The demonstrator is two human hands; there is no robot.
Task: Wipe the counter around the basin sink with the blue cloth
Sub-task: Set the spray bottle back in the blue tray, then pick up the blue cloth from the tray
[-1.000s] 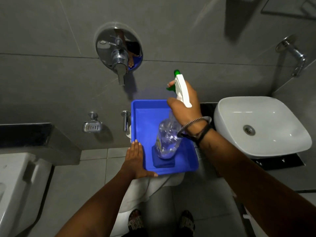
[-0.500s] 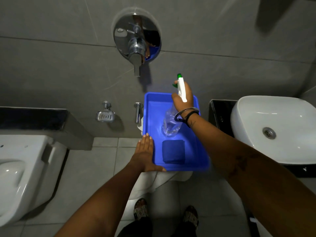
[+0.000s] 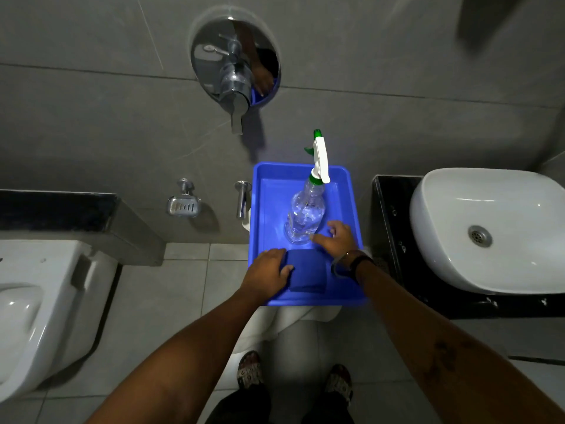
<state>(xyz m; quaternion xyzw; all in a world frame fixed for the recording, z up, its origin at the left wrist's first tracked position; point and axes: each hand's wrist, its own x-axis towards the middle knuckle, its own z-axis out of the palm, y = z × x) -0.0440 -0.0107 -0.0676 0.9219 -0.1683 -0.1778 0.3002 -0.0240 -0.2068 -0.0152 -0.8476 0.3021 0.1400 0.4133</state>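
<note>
Blue cloth (image 3: 307, 276) lies folded at the near end of the blue tray (image 3: 351, 215). Left hand (image 3: 267, 273) rests on its left edge, fingers closing on it. Right hand (image 3: 336, 240), fingers loosely spread and empty, hovers beside the upright spray bottle (image 3: 305, 215). Well right stands the white basin sink (image 3: 489, 231) on the black counter (image 3: 388, 228).

Both forearms are bare. The right wrist (image 3: 351, 263) wears a dark band and a thin bracelet. The feet wear patterned sandals (image 3: 250, 372).

A glossy plastic tray (image 3: 351, 209) holds a matt cloth (image 3: 308, 275) and clear plastic bottle (image 3: 305, 214), beside a shiny white basin (image 3: 458, 209) and polished chrome valve (image 3: 214, 56).
</note>
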